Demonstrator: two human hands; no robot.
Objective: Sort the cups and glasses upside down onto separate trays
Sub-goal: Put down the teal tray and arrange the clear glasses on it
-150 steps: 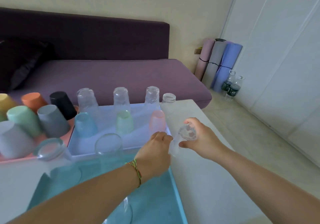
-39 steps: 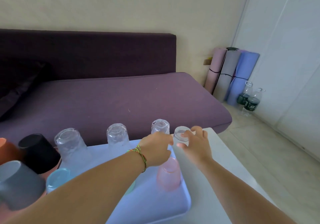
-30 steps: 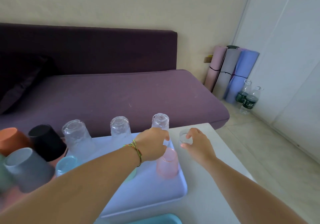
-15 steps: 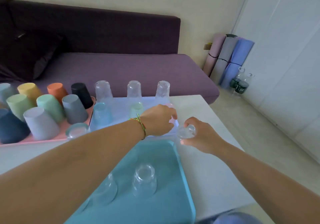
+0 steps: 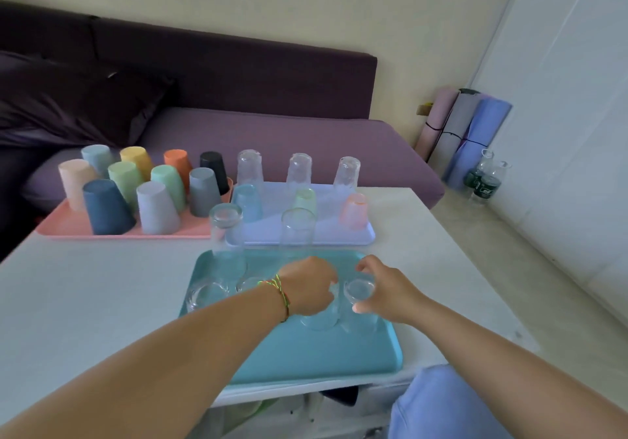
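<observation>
A teal tray (image 5: pixel 306 353) lies nearest me with several clear glasses upside down on it, two of them tall (image 5: pixel 226 235) (image 5: pixel 297 231). My left hand (image 5: pixel 307 285) is closed over the top of a clear glass (image 5: pixel 319 319) standing on that tray. Right beside it, my right hand (image 5: pixel 387 289) grips a small clear glass (image 5: pixel 359 302), upside down with its rim on the teal tray. Behind is a lavender tray (image 5: pixel 339 238) with clear and tinted glasses. A pink tray (image 5: pixel 68 228) to the left holds several coloured cups, all upside down.
The trays sit on a white table (image 5: pixel 85 285) whose right edge is near my right arm. A purple sofa (image 5: pixel 272 133) runs behind it. Rolled mats (image 5: pixel 469 126) and water bottles (image 5: pixel 482 180) stand by the wall at right. My knee (image 5: pixel 441 404) shows below the table.
Both hands have come back from the right end of the lavender tray to the teal tray. The right hand carried the small clear glass along, and it now rests rim-down there.
</observation>
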